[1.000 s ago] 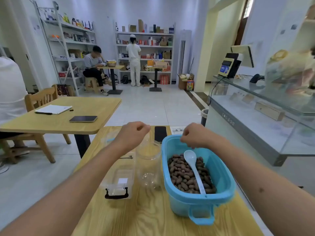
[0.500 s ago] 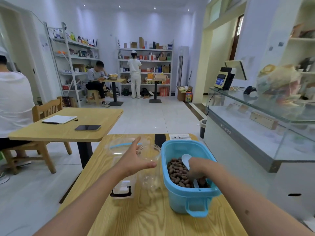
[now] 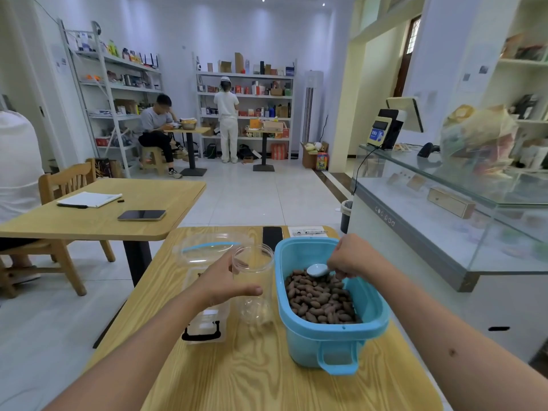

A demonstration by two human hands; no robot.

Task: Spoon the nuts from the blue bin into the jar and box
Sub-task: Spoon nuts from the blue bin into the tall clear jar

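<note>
A: Where are we in the job?

B: At the very first scoop, we judge. Our right hand is curled round the handle of the white spoon, whose bowl hangs empty just above the nuts at the far end of the blue bin.

A: And the other hand?

B: Our left hand is wrapped about the clear jar, thumb across the near side, fingers behind. The jar stands upright, touching or just beside the bin's left wall; we cannot tell which. It looks empty.

A: The box?

B: The clear box with the black clasp lies left of the jar, farther from the bin, partly hidden by our wrist. A clear lid with a blue strip lies beyond it, off the bin's far left corner.

A: So what does the next move ask of us?

B: We should dip the spoon's bowl under the nuts, lift it level, and carry it left over the bin's rim to the jar's mouth. The mouth is narrow, so we ought to keep the jar steadied and tip slowly, or nuts may spill onto the table.
</note>
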